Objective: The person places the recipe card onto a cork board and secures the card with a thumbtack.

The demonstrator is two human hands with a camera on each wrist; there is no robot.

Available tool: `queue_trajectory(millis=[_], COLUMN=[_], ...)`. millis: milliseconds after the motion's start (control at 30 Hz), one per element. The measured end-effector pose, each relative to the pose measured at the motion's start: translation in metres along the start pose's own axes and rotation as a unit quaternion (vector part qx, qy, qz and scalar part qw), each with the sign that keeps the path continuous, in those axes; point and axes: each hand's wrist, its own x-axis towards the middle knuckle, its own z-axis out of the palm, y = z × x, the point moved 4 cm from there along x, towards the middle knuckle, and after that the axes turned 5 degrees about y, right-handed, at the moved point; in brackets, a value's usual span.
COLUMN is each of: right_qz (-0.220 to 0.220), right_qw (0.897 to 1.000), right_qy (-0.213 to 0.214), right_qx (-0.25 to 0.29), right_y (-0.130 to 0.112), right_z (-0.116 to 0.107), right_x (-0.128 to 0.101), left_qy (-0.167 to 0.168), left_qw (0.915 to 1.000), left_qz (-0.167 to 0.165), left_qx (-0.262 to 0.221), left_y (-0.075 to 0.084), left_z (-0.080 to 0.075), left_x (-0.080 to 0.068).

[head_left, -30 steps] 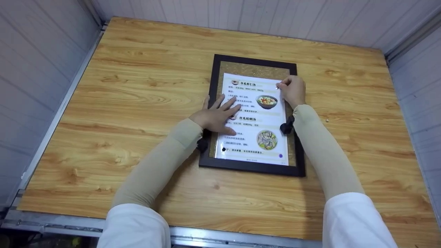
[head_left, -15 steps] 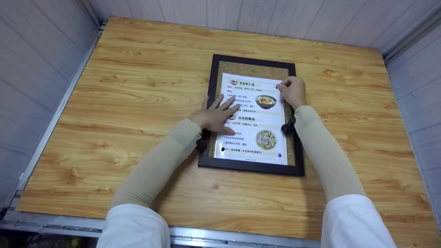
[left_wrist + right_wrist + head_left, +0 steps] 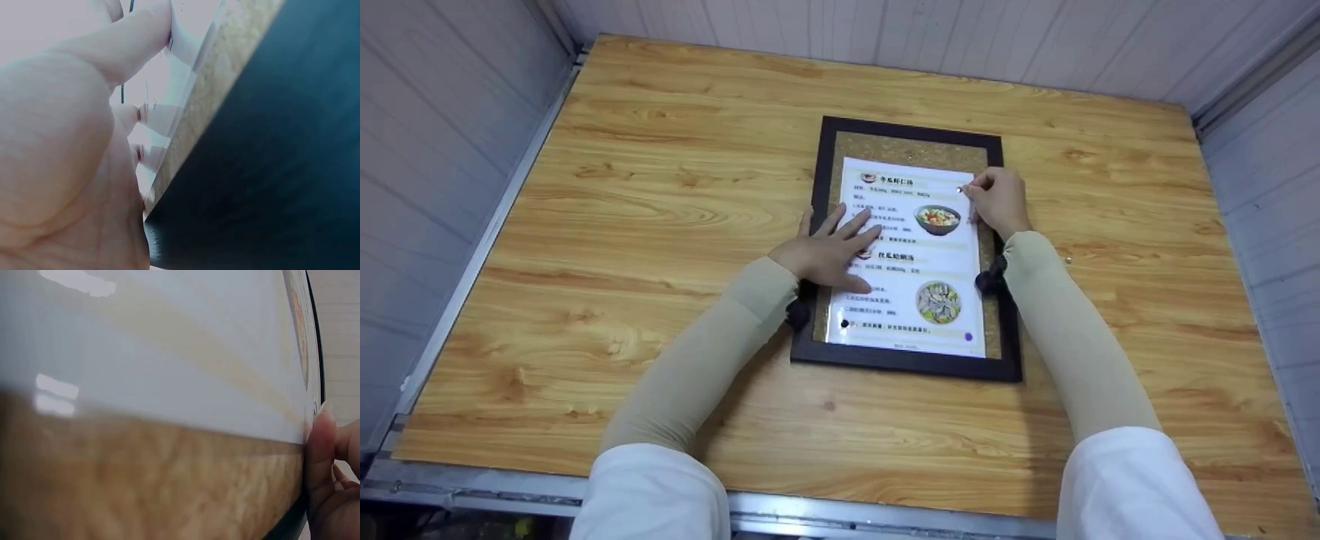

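Note:
A laminated recipe sheet (image 3: 900, 300) with two pictures of soup lies on a cork board (image 3: 915, 150) in a dark frame. My left hand (image 3: 825, 255) rests spread on the sheet's left side, fingers straight. In the left wrist view its thumb (image 3: 135, 39) lies on the glossy sheet. At the sheet's upper right corner my right hand (image 3: 997, 196) pinches a small silvery pushpin (image 3: 960, 190) between thumb and finger. A black pin (image 3: 845, 324) sits at the lower left corner, a purple pin (image 3: 968, 337) at the lower right.
The board lies on a wood-grain table (image 3: 660, 187) with pale panel walls (image 3: 997, 45) at its back and sides. A tiny silvery piece (image 3: 1069, 260) lies on the table to the right of the frame. A metal rail (image 3: 885, 514) runs along the front edge.
Both hands stay in place. The right wrist has shifted very slightly right, with its fingers still at the sheet's upper right corner.

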Motion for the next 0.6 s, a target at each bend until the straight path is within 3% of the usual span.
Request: queue_trajectory(millis=[367, 600], right_qz=[-0.021, -0.071], right_qw=[0.999, 0.996], right_qy=[-0.029, -0.049], right_qx=[-0.018, -0.024], right_y=[0.000, -0.001], right_z=[-0.001, -0.006], right_x=[-0.011, -0.020], left_qy=[0.002, 0.001], left_qw=[1.0000, 1.0000], left_qz=[-0.003, -0.004], left_qx=[0.007, -0.001], left_y=[-0.001, -0.001], left_z=[0.001, 0.000], left_x=[0.001, 0.000])
